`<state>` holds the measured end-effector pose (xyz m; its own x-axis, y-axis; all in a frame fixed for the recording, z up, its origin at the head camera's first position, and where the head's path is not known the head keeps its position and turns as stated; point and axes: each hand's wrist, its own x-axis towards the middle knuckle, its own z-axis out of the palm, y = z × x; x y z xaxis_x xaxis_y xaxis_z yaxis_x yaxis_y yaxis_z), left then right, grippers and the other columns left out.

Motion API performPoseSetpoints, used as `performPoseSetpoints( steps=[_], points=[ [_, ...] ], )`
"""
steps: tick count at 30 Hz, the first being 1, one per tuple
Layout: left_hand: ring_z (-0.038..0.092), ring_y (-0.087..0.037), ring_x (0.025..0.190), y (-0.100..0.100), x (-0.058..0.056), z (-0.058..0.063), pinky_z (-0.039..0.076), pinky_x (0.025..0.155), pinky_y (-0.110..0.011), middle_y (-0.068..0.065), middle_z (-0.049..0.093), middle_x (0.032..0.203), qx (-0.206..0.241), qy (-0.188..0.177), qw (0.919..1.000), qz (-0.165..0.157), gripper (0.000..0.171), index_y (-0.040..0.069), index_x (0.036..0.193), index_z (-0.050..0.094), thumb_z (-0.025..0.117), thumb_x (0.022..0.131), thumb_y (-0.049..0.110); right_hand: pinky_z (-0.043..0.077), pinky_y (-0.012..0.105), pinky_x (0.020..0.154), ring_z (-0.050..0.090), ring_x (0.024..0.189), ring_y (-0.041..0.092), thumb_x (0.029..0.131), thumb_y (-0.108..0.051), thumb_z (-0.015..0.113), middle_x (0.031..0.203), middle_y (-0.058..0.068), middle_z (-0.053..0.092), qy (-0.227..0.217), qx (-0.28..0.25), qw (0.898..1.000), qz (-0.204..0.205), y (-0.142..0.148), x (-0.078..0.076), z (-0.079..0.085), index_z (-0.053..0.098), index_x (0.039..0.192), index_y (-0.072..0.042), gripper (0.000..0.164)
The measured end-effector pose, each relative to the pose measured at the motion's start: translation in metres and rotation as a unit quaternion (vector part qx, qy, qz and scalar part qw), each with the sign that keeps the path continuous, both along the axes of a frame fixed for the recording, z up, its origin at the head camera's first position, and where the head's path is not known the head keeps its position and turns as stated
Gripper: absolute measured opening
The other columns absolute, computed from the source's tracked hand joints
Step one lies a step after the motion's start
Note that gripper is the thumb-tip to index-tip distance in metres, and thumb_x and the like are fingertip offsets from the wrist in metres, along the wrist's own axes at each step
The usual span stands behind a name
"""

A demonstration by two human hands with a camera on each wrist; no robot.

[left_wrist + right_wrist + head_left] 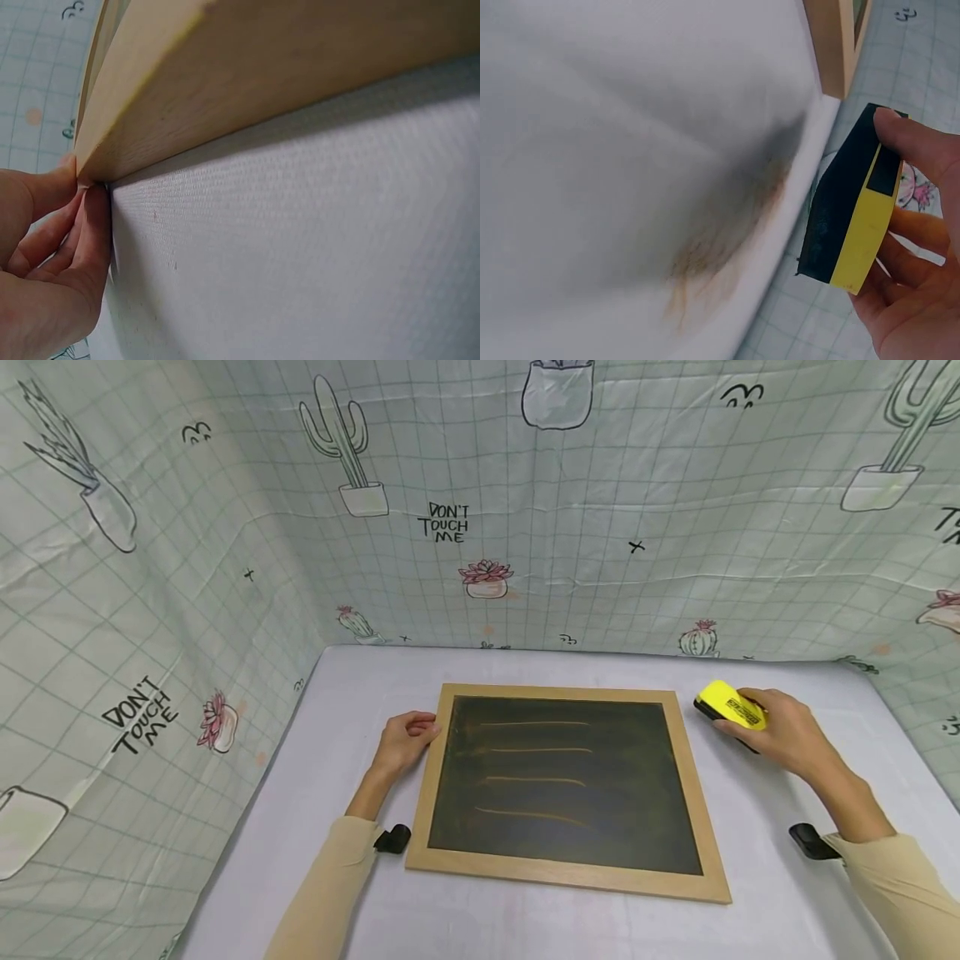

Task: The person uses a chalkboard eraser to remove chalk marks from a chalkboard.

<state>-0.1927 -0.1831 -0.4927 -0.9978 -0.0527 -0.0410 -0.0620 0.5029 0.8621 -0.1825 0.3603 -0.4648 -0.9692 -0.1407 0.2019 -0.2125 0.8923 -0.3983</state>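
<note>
A chalkboard [637, 793] with a light wooden frame lies flat on the white-covered table, several thin orange chalk lines [536, 779] drawn across it. At its left edge, my left hand [397, 745] pinches the frame; the left wrist view shows the thumb and fingertips meeting at the wood's corner [142, 112]. To the right of the board, my right hand [795, 735] grips a yellow board eraser [738, 703] between thumb and fingers. In the right wrist view the eraser's dark felt side [840, 195] faces the table, held above it and apart from the board.
White cloth [345, 693] covers the table. Brownish dust stains [720, 255] mark the cloth below the eraser. Behind and to the left hangs a grid-patterned curtain [555, 543] printed with cacti. A black wrist device [393, 839] sticks out beside the left sleeve, another [813, 842] beside the right.
</note>
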Motion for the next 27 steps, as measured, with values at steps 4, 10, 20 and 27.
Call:
performPoseSetpoints(
  steps=[4,10,20,27],
  points=[
    [0.067,-0.033,0.099,0.000,-0.001,0.000,0.054,0.088,-0.040,-0.022,0.071,0.108,0.002,-0.003,1.0000,0.000,0.029,-0.009,0.120,0.069,0.072,0.096,0.006,0.043,0.063,0.079,0.054,0.102,0.053,0.085,-0.022,0.085,0.118,0.041,0.057,0.005,0.002,1.000,0.012,-0.008,-0.003,0.003,0.055,0.128,0.018,0.067],
    [0.067,-0.031,0.097,-0.001,-0.002,-0.002,0.052,0.081,-0.029,-0.021,0.070,0.107,0.004,-0.005,1.0000,0.000,0.028,-0.009,0.120,0.069,0.072,0.096,0.005,0.043,0.062,0.080,0.055,0.103,0.052,0.083,-0.018,0.086,0.118,0.039,0.059,0.006,0.003,1.000,0.025,-0.020,-0.008,0.004,0.056,0.129,0.017,0.065],
    [0.066,-0.029,0.095,-0.002,-0.003,-0.002,0.050,0.077,-0.024,-0.021,0.070,0.106,0.006,-0.009,0.9999,0.004,0.028,-0.009,0.120,0.068,0.071,0.097,0.006,0.044,0.061,0.082,0.055,0.105,0.050,0.084,-0.015,0.086,0.120,0.038,0.060,0.008,-0.005,0.998,0.062,-0.036,-0.018,0.010,0.057,0.130,0.016,0.062],
    [0.066,-0.031,0.095,-0.002,-0.002,-0.001,0.049,0.077,-0.024,-0.022,0.071,0.106,0.009,-0.009,0.9999,0.002,0.028,-0.010,0.120,0.068,0.071,0.097,0.004,0.044,0.061,0.083,0.055,0.105,0.050,0.085,-0.014,0.085,0.120,0.037,0.061,0.015,-0.008,0.996,0.088,-0.051,-0.021,0.011,0.058,0.128,0.016,0.059]
  ],
)
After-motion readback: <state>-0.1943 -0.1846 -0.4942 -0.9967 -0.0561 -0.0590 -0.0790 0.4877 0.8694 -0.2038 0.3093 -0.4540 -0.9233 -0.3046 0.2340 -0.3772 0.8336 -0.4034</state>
